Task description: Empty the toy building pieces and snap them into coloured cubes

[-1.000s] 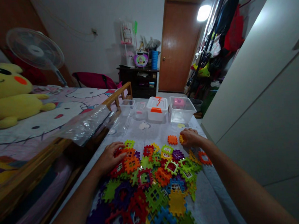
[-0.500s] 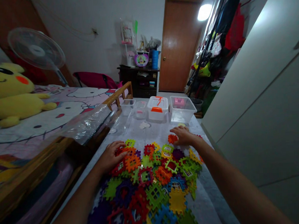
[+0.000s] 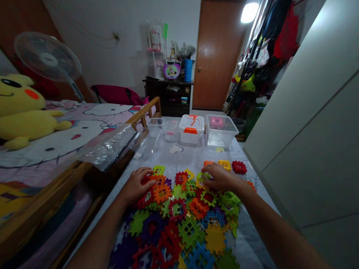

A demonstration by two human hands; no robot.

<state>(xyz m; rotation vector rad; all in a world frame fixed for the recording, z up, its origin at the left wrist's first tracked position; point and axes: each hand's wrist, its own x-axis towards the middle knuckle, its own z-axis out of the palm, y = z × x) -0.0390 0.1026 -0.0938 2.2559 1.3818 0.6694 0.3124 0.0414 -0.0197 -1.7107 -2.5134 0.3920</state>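
Observation:
A heap of colourful notched plastic building tiles [image 3: 189, 229], several with window-like openings, covers the near half of the table. My left hand [image 3: 138, 186] rests on the heap's far left edge, fingers spread over red and orange tiles. My right hand [image 3: 218, 176] is low over the far right side of the heap, its fingers loosely bent. Its fingertips touch a light green tile [image 3: 201, 176] and partly cover it. Beyond that hand lie an orange tile [image 3: 208, 163], a yellow tile [image 3: 225, 165] and a red scalloped piece [image 3: 239, 167], apart from the heap.
Along the table's far end stand a lidded white box with orange clasps [image 3: 191, 129], an open clear bin [image 3: 222, 132] and smaller clear containers [image 3: 171, 131]. A wooden bed rail [image 3: 143, 112] borders the left side. A pale cabinet [image 3: 313, 136] stands on the right.
My right hand has moved left and toward me, off the orange tile, which now lies beyond the heap. The left hand stays at the same tiles. The view has shifted slightly.

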